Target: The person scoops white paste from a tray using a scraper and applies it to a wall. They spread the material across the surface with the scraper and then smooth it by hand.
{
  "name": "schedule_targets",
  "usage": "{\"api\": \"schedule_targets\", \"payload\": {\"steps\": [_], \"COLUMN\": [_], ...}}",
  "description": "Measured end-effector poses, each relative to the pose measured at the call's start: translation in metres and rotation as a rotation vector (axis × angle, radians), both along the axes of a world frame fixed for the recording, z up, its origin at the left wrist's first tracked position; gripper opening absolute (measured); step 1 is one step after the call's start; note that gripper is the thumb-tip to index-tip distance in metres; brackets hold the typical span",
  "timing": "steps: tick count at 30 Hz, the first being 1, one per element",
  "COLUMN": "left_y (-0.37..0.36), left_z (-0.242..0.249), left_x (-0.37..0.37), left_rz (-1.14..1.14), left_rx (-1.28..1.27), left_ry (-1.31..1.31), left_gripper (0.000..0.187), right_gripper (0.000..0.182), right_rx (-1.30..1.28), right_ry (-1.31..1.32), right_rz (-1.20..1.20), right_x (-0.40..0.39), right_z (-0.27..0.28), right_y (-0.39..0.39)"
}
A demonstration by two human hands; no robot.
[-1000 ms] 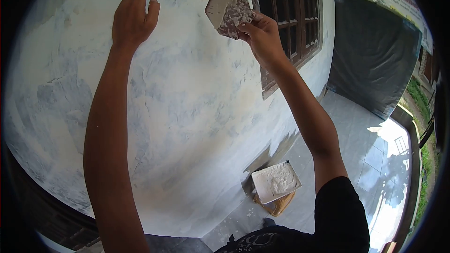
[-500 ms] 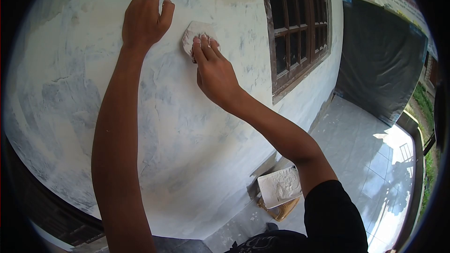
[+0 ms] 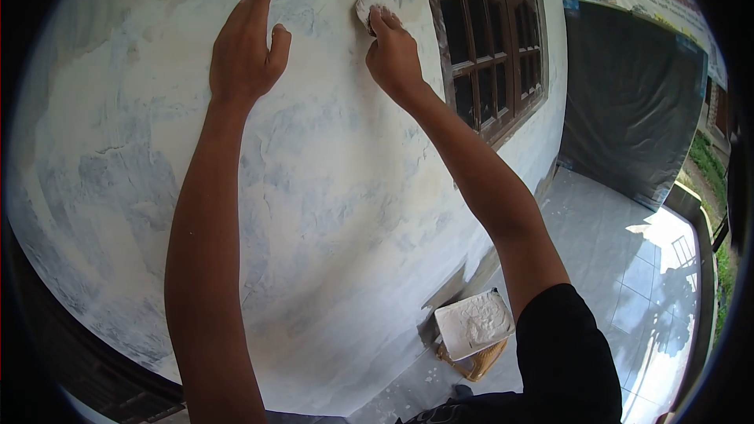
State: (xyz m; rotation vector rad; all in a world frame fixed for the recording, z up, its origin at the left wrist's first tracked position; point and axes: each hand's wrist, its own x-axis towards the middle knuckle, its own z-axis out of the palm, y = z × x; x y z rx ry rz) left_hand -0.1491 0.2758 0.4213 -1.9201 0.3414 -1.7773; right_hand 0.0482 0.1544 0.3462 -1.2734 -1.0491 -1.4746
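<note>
The small flat spreader (image 3: 364,9) lies against the upper part of the wall (image 3: 314,157), just left of the window frame (image 3: 440,55), its pale edge smeared with a whitish coat and its full outline hidden by fingers. The right hand (image 3: 395,53) is closed on it, fingers bent over its outer side; such a grip probably lets pressure go through the plate into the surface, though the thumb's hold is hard to make out. The left hand (image 3: 247,55) is raised beside it, flat and empty, fingers stretched up and thumb apart, perhaps for balance; whether the palm touches the wall I cannot tell. Around both hands the wall is chalky and uneven, creamy patches over blue-grey streaks, with small ridges and crack-like marks. The window is dark brown wood, with arched and squared panes. Down by the wall's foot, a shallow white rectangular tray (image 3: 452,340) holds thick, lumpy white paste (image 3: 485,317); it sits on a yellowish-brown support (image 3: 487,361), likely to keep it raised and within reach. Beyond stretch smooth grey floor tiles (image 3: 577,220), pale-spotted near the tray, and a creased black sheet (image 3: 632,98).
</note>
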Motion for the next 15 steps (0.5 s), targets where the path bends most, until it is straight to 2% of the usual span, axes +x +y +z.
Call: {"api": "schedule_targets", "payload": {"steps": [3, 5, 7, 8, 10, 12, 15], "left_y": [0.001, -0.001, -0.002, -0.001, 0.001, 0.001, 0.002], "left_z": [-0.002, -0.002, -0.003, -0.002, 0.000, -0.003, -0.001], "left_x": [0.000, -0.001, -0.001, -0.001, -0.001, 0.001, -0.001], "left_rz": [0.025, -0.006, 0.002, 0.015, 0.029, 0.038, 0.022], "left_rx": [-0.005, -0.023, -0.029, -0.031, -0.013, 0.009, -0.002], "left_ry": [-0.016, 0.014, 0.020, 0.018, 0.002, 0.003, 0.022], "left_gripper": [0.053, 0.053, 0.053, 0.053, 0.053, 0.053, 0.054], "right_gripper": [0.052, 0.056, 0.053, 0.050, 0.044, 0.040, 0.042], "right_rx": [-0.136, -0.298, -0.353, -0.364, -0.174, -0.056, 0.065], "right_ry": [-0.108, -0.121, -0.049, 0.019, 0.042, 0.197, 0.126], "right_rz": [-0.024, 0.069, 0.299, 0.428, 0.476, 0.394, 0.157], "right_x": [-0.043, -0.079, -0.093, -0.097, -0.077, -0.040, 0.015], "right_z": [-0.047, -0.090, -0.100, -0.095, -0.061, -0.020, 0.034], "right_y": [0.004, -0.014, -0.043, -0.058, -0.071, -0.072, -0.069]}}
